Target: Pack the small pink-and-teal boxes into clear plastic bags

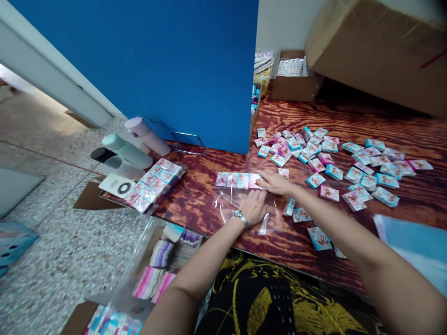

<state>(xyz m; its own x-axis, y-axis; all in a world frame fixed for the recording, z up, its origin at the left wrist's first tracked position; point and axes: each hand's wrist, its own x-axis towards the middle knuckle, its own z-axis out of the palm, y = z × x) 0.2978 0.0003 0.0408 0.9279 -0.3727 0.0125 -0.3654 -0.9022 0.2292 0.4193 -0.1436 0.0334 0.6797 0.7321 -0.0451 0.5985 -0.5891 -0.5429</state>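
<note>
A row of small printed boxes (pixel 231 180), pink, lilac and blue, lies at the far end of a clear plastic bag (pixel 223 211) spread flat on the table. My left hand (pixel 254 209), with a metal watch at the wrist, rests on the bag with bent fingers against the near side of the row. At the row's right end, my right hand (pixel 273 182) grips the last pink box (pixel 253 180), its fingers partly covering it. One loose box (pixel 283 173) lies just beyond that hand.
Many loose boxes (pixel 319 150) are scattered right on the wooden table (pixel 195 204). A packed bag of boxes (pixel 153 186) and bottles (pixel 131 151) stand left. A blue panel (pixel 181 74) rises behind. Plastic sheets (pixel 415 246) lie right. Cartons (pixel 296 88) stand at the back.
</note>
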